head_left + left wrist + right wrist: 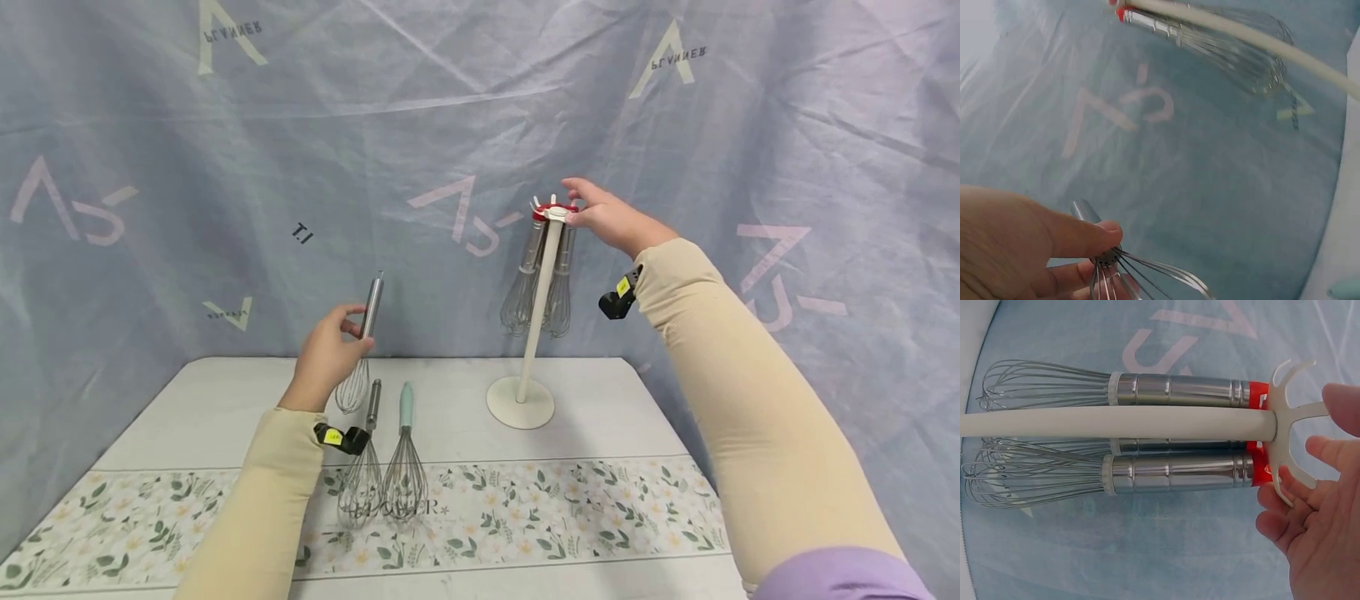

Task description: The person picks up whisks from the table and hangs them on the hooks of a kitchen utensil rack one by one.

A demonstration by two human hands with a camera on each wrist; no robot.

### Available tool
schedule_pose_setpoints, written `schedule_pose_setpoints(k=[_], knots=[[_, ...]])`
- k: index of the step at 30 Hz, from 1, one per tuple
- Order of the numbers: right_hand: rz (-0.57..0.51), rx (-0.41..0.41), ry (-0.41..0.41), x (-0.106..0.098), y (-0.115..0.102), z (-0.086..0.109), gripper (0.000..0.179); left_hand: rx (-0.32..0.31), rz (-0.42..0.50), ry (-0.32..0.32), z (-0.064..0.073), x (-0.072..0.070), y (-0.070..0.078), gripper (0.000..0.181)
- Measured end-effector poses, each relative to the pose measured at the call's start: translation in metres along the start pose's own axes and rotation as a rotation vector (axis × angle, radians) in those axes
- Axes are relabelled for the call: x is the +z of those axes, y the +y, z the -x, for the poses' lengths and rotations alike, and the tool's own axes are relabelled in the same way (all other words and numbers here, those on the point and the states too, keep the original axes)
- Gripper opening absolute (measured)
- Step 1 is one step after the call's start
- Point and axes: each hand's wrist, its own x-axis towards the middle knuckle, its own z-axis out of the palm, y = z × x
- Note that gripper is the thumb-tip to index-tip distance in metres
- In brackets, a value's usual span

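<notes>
My left hand [327, 354] pinches the metal handle of a balloon whisk [371, 308], lifted above the table with its wires downward. In the left wrist view, the thumb [1094, 237] lies where the handle meets the wires. At the top of a cream hook stand [545, 292], my right hand [611, 218] grips the hooks, its fingers curled about them. Three metal-handled whisks with red hanging ends hang there; two show plainly, a front whisk [1179, 472] and another whisk [1179, 389], while the pole partly hides the third.
On the white table [225, 400] lie a metal-handled whisk [374, 404] and a mint-handled whisk [407, 406], side by side, wires toward me. The stand's round base [502, 408] sits farther back at right. A grey-blue printed cloth [420, 275] hangs behind the table.
</notes>
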Motion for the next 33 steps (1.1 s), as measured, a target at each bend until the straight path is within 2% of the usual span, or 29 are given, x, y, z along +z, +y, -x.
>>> schedule_pose_setpoints(k=[9, 14, 24, 33], knots=[[0.077, 0.035, -0.004, 0.004, -0.007, -0.005, 0.069, 0.082, 0.027, -0.022, -0.010, 0.005, 0.041, 0.056], [0.120, 0.046, 0.004, 0.007, -0.011, -0.006, 0.068, 0.113, 0.030, -0.009, -0.015, 0.010, 0.062, 0.056], [0.095, 0.061, 0.004, 0.010, -0.011, -0.007, 0.068, 0.184, 0.059, -0.004, -0.020, 0.014, 0.100, 0.055], [0.092, 0.068, 0.003, 0.010, -0.012, -0.009, 0.068, 0.245, 0.028, -0.006, -0.025, 0.017, 0.132, 0.055]])
